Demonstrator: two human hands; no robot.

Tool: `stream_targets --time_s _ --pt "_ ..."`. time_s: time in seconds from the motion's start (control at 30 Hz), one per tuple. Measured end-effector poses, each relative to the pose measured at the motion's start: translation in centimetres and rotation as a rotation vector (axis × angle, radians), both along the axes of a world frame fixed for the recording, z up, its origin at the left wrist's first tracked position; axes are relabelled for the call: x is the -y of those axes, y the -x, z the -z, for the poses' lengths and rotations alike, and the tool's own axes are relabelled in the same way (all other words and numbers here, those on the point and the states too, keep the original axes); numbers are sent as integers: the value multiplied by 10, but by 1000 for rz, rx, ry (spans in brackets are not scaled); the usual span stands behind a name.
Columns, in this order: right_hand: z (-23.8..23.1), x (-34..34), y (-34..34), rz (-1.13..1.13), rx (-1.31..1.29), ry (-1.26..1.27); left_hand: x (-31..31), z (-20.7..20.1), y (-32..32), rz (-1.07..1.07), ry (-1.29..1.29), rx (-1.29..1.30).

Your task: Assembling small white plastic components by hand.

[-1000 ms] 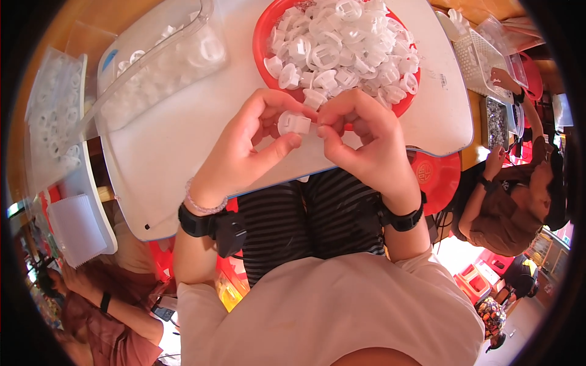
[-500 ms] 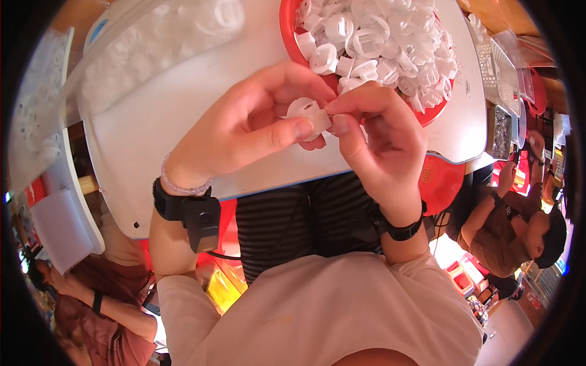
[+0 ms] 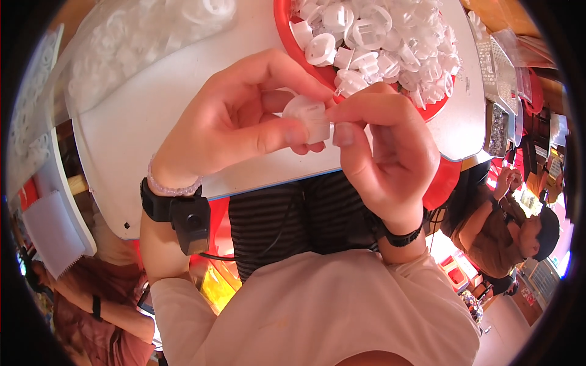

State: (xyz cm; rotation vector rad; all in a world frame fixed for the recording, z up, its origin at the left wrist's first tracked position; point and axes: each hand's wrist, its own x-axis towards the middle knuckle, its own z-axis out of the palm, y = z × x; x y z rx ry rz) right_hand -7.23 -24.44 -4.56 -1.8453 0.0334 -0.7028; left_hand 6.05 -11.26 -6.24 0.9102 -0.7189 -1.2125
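Observation:
Over the near part of a white table, my left hand is closed on a small white plastic part. The part has a rounded disc on one side and a boxy block on the other, with my left thumb lying along its near face. Facing it from the right, my right hand has thumb and index fingertip pinched at the block's edge. Something thin may sit between those fingertips, too small to name. Just beyond the hands, a red basin is heaped with similar white plastic pieces.
A clear plastic bag of white parts lies at the table's far left. Right of the table are a white perforated basket and a tray of small pieces. Co-workers sit at left and right. A notepad lies left.
My right fingers have shifted slightly at the block's edge, and the plastic part has turned a little in my left hand. The view has shifted slightly. The right co-worker's hands have come together.

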Motion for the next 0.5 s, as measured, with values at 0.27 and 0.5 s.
stream_targets --time_s 0.27,0.5 --pt "-1 -3 2 61 -7 54 -2 -4 2 -14 -16 9" --pt "-1 -7 2 77 -16 66 -2 -4 3 -15 -35 36"
